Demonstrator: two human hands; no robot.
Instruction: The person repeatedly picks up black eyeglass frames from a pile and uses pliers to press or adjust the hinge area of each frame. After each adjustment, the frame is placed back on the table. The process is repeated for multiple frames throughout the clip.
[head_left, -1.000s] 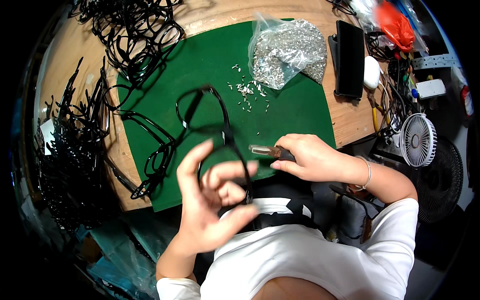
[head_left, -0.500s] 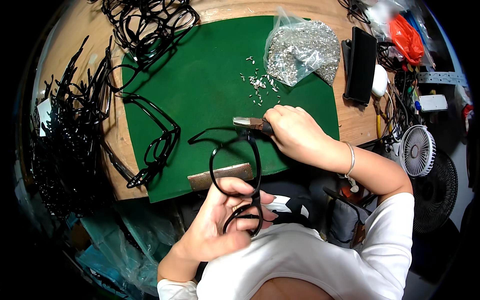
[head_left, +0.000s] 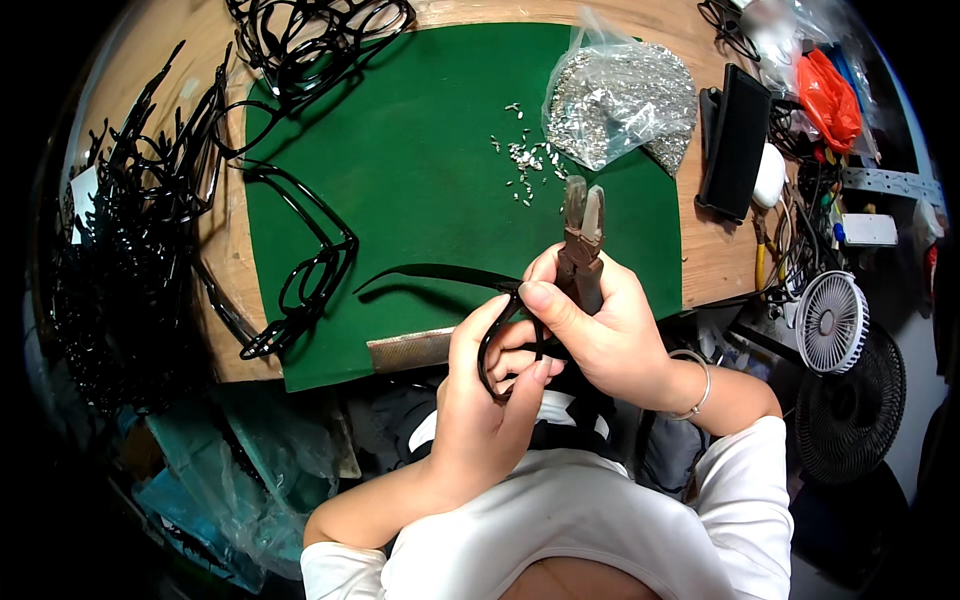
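Note:
My left hand (head_left: 470,400) is closed on a black glasses frame (head_left: 486,352) near the front edge of the green mat (head_left: 420,180). One temple arm (head_left: 440,272) of the frame stretches out to the left over the mat. My right hand (head_left: 625,335) grips a pair of pliers (head_left: 583,250), whose pale-tipped jaws point away from me, slightly parted, with nothing seen between them. The right thumb and fingers also pinch the frame by the base of that temple arm. Part of the frame is hidden behind my fingers.
Small silvery pieces (head_left: 528,160) lie scattered beside a clear bag (head_left: 615,115) full of them. Black glasses frames are heaped at the far left (head_left: 320,45) and left (head_left: 140,260). A black phone (head_left: 735,145) and a white fan (head_left: 832,320) are on the right.
My hands have come together at the frame. The pliers have swung from pointing left to pointing away, and the right thumb now touches the frame, which has turned.

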